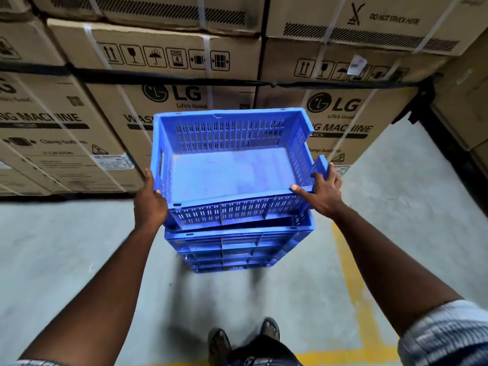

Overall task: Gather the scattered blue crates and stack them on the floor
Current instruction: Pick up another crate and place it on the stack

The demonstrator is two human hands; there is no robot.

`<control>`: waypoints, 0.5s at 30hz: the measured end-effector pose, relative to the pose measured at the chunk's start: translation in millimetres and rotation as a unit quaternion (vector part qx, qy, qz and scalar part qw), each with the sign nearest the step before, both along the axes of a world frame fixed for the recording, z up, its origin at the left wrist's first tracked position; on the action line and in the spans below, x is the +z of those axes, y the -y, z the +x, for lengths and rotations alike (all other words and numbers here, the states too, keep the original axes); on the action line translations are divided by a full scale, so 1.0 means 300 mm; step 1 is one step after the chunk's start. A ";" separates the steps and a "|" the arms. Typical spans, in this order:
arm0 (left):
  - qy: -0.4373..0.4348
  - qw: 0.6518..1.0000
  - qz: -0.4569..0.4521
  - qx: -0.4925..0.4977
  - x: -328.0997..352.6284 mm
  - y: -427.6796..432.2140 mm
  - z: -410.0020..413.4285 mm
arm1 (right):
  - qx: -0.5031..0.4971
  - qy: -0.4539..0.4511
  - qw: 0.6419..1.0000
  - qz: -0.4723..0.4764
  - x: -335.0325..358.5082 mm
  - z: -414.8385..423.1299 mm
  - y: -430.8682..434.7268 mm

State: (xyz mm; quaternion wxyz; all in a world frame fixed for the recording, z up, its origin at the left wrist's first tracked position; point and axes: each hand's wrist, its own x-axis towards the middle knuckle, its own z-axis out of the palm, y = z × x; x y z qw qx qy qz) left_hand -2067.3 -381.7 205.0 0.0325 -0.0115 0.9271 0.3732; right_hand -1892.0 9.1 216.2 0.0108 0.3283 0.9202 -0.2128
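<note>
My left hand (150,200) grips the near left corner of the top blue crate (227,170), thumb hooked over the rim and fingers behind the wall. My right hand (320,192) grips the near right corner, thumb laid along the front rim and fingers curled over the side wall. The crate hangs between them, slightly skewed, right over the stack of blue crates (237,249) standing on the concrete floor (66,260). I cannot tell whether its base already touches the rim below. It is empty, so I judge it light, and its stiff moulded plastic with slotted walls should not flex. The smooth rims may slip, so corners or the left wall's handle slot are the best holds. The right wall's rim has a gap near my fingers, possibly broken, which I would avoid loading. The washing machine cartons (158,48) stand close behind the stack, leaving little room forward. There is open floor on both sides, a yellow floor line (353,286) to the right, and my feet (219,342) are near the stack's front.
</note>
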 end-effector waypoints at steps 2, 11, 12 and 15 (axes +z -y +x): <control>0.015 1.000 0.005 0.011 -0.004 0.005 0.027 | 0.022 0.014 0.999 -0.019 0.018 -0.007 -0.017; 0.040 0.998 -0.049 0.000 0.050 -0.008 -0.032 | 0.051 0.036 0.998 0.010 0.052 -0.034 -0.018; 0.039 0.997 -0.062 -0.010 0.053 -0.010 -0.051 | 0.046 0.028 0.998 0.013 0.047 -0.023 -0.008; 0.045 0.994 -0.095 -0.036 0.064 -0.030 -0.098 | 0.035 0.014 0.999 0.025 0.027 0.010 0.001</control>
